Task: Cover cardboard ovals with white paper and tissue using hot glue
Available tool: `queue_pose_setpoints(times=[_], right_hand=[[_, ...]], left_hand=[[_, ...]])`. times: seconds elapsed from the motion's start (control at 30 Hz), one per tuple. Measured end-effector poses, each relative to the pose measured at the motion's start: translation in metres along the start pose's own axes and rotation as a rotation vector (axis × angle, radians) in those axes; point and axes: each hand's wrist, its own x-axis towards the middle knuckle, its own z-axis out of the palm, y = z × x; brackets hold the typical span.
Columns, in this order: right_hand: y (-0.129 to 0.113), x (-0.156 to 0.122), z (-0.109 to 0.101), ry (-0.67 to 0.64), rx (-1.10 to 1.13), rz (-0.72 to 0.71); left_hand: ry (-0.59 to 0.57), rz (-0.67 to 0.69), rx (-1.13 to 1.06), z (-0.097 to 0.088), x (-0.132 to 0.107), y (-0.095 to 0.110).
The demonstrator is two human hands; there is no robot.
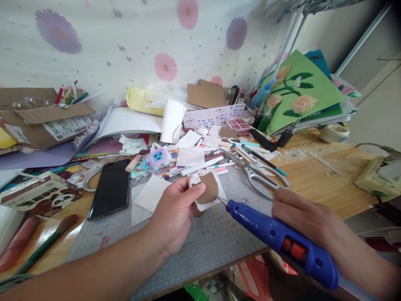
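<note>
Between the thumb and fingers of my left hand [178, 205] is a small piece of brown cardboard [209, 190], with white paper folded around its edges. My right hand [308, 217] is closed around a blue hot glue gun [260, 223], and a clear glue stick [360, 290] sticks out of its back end. The metal nozzle is at the right edge of the cardboard; whether it touches cannot be told. Beneath both hands lies a grey cutting mat [125, 255]. Silver scissors [263, 177] rest just beyond the glue gun.
Pens and paper scraps [191, 156] are heaped behind the hands. A black phone [109, 188], a roll of tape [92, 179] and a panda carton [40, 194] lie left. Cardboard boxes [46, 125] stand at the back left, a green floral picture [300, 92] at the back right.
</note>
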Motion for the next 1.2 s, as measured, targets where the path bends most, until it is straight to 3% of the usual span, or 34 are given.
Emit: queue_pose_setpoints(times=[0.4,0.57,0.67,0.8,0.9,1.03,1.2], right_hand=[[0.002,0.003,-0.01,-0.05,0.043,0.015],[0.012,0.007,-0.021,0.039,0.155,0.006],[0.038,0.007,-0.034,0.061,0.029,0.072],[0.097,-0.008,-0.055,0.171,-0.374,0.243],[0.138,-0.025,-0.063,0.193,-0.475,0.32],[0.171,-0.039,-0.059,0.214,-0.526,0.381],[0.189,-0.044,-0.042,0.267,-0.518,0.453]], left_hand=[[-0.042,-0.004,0.068,-0.002,0.003,0.0],[-0.044,-0.017,0.063,0.0,0.003,0.002],[-0.057,-0.04,0.076,-0.001,0.003,0.002],[-0.078,-0.064,0.102,-0.003,0.004,0.002],[-0.083,-0.082,0.104,-0.003,0.004,0.002],[-0.102,-0.072,0.09,-0.003,0.004,0.001],[-0.119,-0.049,0.104,-0.002,0.003,0.0]])
